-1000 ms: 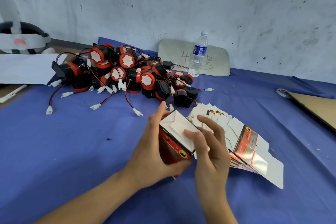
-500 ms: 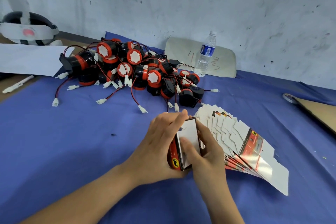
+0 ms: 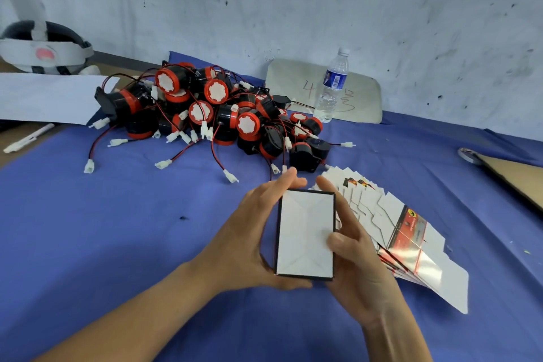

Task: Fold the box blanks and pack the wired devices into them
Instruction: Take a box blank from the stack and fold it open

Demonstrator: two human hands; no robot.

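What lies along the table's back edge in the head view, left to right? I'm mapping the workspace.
Headset → white paper sheet → pile of wired devices → water bottle → cardboard sheet.

Two bare forearms enter from the bottom of the frame, one from the lower left, the other from the lower right, and run up to the left hand (image 3: 249, 241) and the right hand (image 3: 355, 258) near the centre. No sleeve, glove, watch or ring shows on either. The fingers (image 3: 338, 200) are slender, with short, plain, unpainted nails.
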